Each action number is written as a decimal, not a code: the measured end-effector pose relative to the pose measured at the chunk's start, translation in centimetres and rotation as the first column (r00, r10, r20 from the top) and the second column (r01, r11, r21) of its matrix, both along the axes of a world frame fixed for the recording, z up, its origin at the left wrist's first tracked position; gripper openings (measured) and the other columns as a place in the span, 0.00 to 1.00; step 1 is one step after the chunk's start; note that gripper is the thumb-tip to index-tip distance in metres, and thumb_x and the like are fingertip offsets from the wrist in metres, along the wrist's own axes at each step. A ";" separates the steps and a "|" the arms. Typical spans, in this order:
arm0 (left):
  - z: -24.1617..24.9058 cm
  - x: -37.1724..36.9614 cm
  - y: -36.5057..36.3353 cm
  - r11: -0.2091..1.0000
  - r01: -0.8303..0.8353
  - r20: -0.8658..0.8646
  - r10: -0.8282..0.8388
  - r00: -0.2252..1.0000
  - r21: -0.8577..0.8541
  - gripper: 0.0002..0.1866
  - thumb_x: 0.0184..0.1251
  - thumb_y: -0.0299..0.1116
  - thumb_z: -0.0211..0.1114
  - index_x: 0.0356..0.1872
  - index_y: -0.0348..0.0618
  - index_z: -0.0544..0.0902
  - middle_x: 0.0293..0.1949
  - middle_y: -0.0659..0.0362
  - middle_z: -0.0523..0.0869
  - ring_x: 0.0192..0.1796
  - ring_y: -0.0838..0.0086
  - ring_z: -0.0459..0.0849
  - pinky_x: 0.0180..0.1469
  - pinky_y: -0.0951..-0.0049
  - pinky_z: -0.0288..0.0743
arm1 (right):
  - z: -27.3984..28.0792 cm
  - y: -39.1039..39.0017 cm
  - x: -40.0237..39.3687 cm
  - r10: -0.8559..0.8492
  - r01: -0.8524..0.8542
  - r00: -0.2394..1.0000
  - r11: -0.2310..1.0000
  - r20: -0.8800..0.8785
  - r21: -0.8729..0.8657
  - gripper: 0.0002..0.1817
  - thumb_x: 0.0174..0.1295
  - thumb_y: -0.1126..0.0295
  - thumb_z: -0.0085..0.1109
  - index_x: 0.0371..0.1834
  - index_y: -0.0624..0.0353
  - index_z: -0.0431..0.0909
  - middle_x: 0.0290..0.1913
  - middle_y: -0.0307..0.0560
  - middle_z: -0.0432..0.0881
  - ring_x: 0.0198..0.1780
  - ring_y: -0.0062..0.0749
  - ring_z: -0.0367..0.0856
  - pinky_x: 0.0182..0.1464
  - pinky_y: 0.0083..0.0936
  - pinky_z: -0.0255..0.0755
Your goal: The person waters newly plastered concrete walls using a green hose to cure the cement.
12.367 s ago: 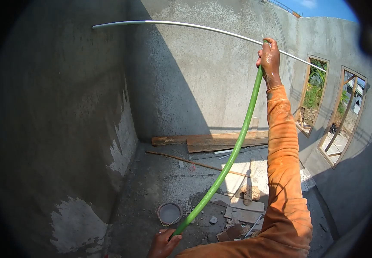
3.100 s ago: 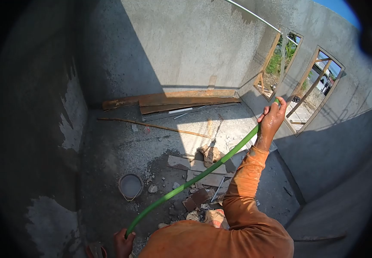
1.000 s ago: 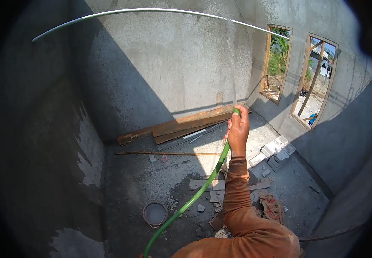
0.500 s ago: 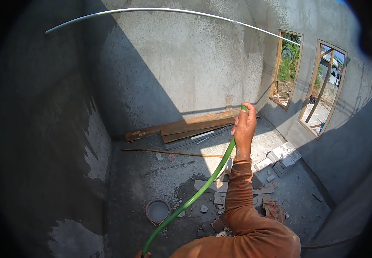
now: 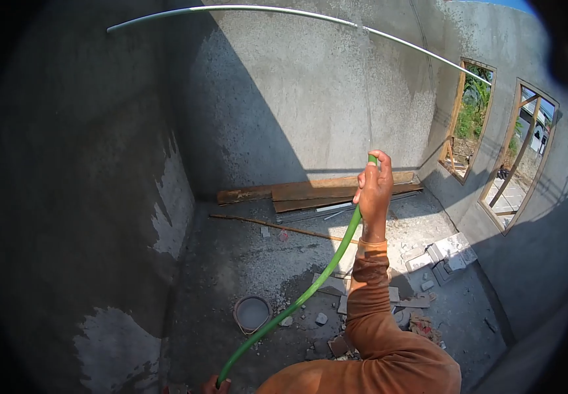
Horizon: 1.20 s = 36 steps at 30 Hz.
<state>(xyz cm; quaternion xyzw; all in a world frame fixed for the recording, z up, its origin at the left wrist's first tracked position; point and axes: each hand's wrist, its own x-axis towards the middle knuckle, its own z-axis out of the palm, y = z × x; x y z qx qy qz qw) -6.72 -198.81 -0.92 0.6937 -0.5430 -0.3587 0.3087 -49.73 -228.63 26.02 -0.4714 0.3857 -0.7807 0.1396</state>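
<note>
A green hose (image 5: 295,304) runs from the bottom edge up to the middle of the view. My right hand (image 5: 377,187), raised at the end of an orange-brown sleeve, is closed around the hose near its upward-pointing tip. A thin jet of water (image 5: 368,105) rises from that tip in front of the grey back wall (image 5: 317,85). At the bottom edge, my left hand (image 5: 213,386) shows only in part, its fingers wrapped round the lower stretch of hose. Dark, wet-looking plaster covers much of the left wall (image 5: 100,197), with paler patches.
A bucket of greyish liquid (image 5: 252,314) stands on the floor beside the hose. Wooden planks (image 5: 317,190) and a long stick (image 5: 271,224) lie near the back wall. Broken blocks (image 5: 451,253) are at right, below two framed window openings (image 5: 519,157). A white pipe (image 5: 284,12) crosses overhead.
The view has turned left, so the walls, windows and bucket sit farther right. The water jet now shows plainly above the hose tip. More of my left hand is visible; both grips stay.
</note>
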 end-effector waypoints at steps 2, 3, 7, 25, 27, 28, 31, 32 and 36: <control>-2.0 0.5 0.6 0.992 -0.017 0.010 0.018 1.000 -0.125 0.18 0.76 0.47 0.65 0.37 0.40 0.82 0.20 0.59 0.72 0.26 0.73 0.67 0.28 0.61 0.66 | 0.6 -0.2 1.5 0.022 -0.022 0.999 1.000 -0.025 0.009 0.14 0.78 0.71 0.44 0.62 0.55 0.73 0.24 0.33 0.67 0.17 0.11 0.62 0.14 0.17 0.61; -2.0 0.5 0.8 0.992 -0.025 0.009 0.026 1.000 -0.126 0.18 0.76 0.47 0.65 0.37 0.40 0.82 0.20 0.59 0.72 0.26 0.73 0.67 0.28 0.61 0.66 | 1.0 -0.5 2.2 0.050 -0.049 0.999 0.999 -0.020 0.023 0.14 0.79 0.70 0.43 0.63 0.55 0.72 0.24 0.33 0.68 0.15 0.11 0.61 0.14 0.16 0.61; -1.8 0.5 1.4 0.992 -0.082 0.068 0.089 0.994 -0.092 0.18 0.75 0.48 0.66 0.37 0.41 0.83 0.20 0.56 0.75 0.25 0.72 0.70 0.28 0.59 0.67 | 1.9 -1.4 4.7 0.120 -0.119 0.992 0.993 -0.043 0.011 0.14 0.78 0.71 0.43 0.62 0.55 0.73 0.24 0.33 0.67 0.17 0.11 0.61 0.14 0.17 0.61; -1.8 0.5 1.6 0.978 -0.143 -0.005 0.144 0.990 -0.150 0.17 0.73 0.46 0.68 0.35 0.40 0.82 0.19 0.59 0.70 0.24 0.75 0.66 0.26 0.63 0.62 | 4.1 -3.0 2.6 0.038 -0.018 0.989 0.990 0.143 -0.143 0.14 0.77 0.70 0.42 0.60 0.55 0.72 0.22 0.36 0.67 0.13 0.16 0.62 0.14 0.19 0.61; -2.3 0.1 1.3 0.965 -0.160 -0.144 0.132 0.981 -0.207 0.16 0.73 0.41 0.70 0.32 0.39 0.79 0.22 0.65 0.61 0.28 0.79 0.59 0.26 0.67 0.55 | 4.4 -2.5 2.4 0.025 -0.010 0.993 0.991 0.111 -0.131 0.13 0.78 0.70 0.42 0.60 0.55 0.72 0.22 0.36 0.67 0.13 0.16 0.61 0.13 0.19 0.61; -2.0 0.0 1.1 0.961 -0.174 -0.158 0.142 0.977 -0.212 0.16 0.73 0.41 0.70 0.32 0.39 0.79 0.22 0.65 0.61 0.28 0.79 0.59 0.26 0.67 0.55 | 4.7 -2.3 2.5 -0.006 0.016 0.996 0.993 0.095 -0.114 0.13 0.78 0.70 0.42 0.60 0.55 0.72 0.22 0.36 0.67 0.13 0.16 0.61 0.13 0.19 0.61; -1.5 -0.2 0.7 0.966 -0.128 -0.112 0.105 0.988 -0.225 0.16 0.73 0.41 0.69 0.31 0.38 0.79 0.22 0.63 0.61 0.28 0.79 0.60 0.26 0.66 0.57 | 5.3 -2.3 2.8 0.011 -0.005 0.999 0.992 0.046 -0.126 0.14 0.77 0.71 0.41 0.60 0.54 0.72 0.23 0.36 0.68 0.13 0.15 0.61 0.13 0.18 0.61; -1.3 -0.4 0.7 0.963 -0.124 -0.113 0.099 0.989 -0.240 0.16 0.72 0.40 0.69 0.31 0.38 0.79 0.22 0.60 0.62 0.28 0.79 0.61 0.26 0.65 0.58 | 5.5 -2.4 2.9 0.015 -0.011 0.999 0.991 0.028 -0.132 0.14 0.77 0.71 0.41 0.60 0.55 0.72 0.23 0.36 0.68 0.13 0.15 0.61 0.13 0.18 0.61; 0.7 -1.4 0.9 0.952 -0.108 -0.103 0.081 0.991 -0.286 0.16 0.71 0.39 0.69 0.31 0.36 0.78 0.22 0.52 0.64 0.27 0.75 0.62 0.26 0.62 0.62 | 7.1 -3.0 3.9 0.084 -0.088 0.996 0.983 -0.030 -0.161 0.14 0.77 0.71 0.41 0.61 0.55 0.72 0.23 0.36 0.68 0.13 0.14 0.62 0.13 0.17 0.63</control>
